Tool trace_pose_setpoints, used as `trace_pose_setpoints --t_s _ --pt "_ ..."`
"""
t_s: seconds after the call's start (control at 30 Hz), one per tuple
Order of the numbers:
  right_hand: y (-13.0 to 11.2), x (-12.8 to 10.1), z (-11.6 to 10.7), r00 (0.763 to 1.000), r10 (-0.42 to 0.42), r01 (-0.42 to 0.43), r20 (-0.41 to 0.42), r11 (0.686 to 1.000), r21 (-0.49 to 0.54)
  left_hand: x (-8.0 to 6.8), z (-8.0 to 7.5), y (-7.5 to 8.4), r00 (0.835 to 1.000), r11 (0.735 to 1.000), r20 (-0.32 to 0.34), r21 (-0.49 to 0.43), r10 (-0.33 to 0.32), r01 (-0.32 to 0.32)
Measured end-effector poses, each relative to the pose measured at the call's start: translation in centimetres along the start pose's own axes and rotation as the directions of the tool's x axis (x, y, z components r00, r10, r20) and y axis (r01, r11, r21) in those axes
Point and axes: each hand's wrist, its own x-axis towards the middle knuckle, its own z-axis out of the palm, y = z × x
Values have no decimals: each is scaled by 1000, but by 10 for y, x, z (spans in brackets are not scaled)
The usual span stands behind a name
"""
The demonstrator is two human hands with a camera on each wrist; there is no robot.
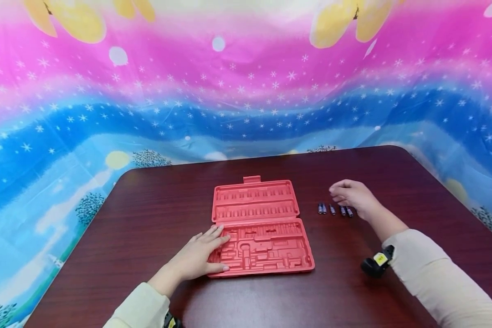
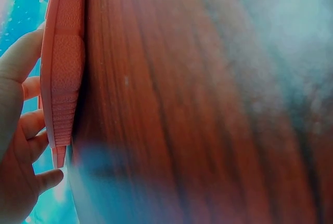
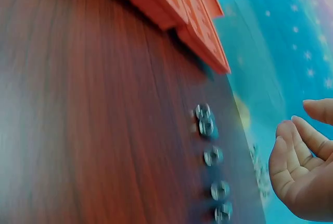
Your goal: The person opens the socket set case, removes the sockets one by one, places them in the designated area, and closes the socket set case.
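A red plastic tool case (image 1: 266,248) lies unfolded on the table, its moulded recesses facing up and its lid (image 1: 255,200) spread toward the back. My left hand (image 1: 201,253) rests over the left edge of the case's near half, fingers spread; in the left wrist view, fingers (image 2: 49,181) show beside the case's side wall (image 2: 65,67). To the right of the case, several small metal sockets (image 1: 332,209) stand in a loose row. Just above and behind them hovers my right hand (image 1: 354,196), fingers loosely bent, with nothing visible between thumb and fingers (image 3: 281,156).
Dark brown wood table (image 1: 156,205) surrounds the case, with a rounded far edge. A patterned pink and blue cloth (image 1: 246,91) hangs behind it and along both sides. A black wrist device (image 1: 377,264) sits on the right forearm.
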Motion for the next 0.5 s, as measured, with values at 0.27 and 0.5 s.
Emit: trace_pose_setpoints --t_s 0.27,0.5 --pt "-11 24 35 998 25 -28 55 999 41 -2 1 0 1000 1000 -16 -5 11 -11" --pt "-19 45 60 993 98 -101 72 994 45 -2 2 0 999 1000 -28 -3 21 -22"
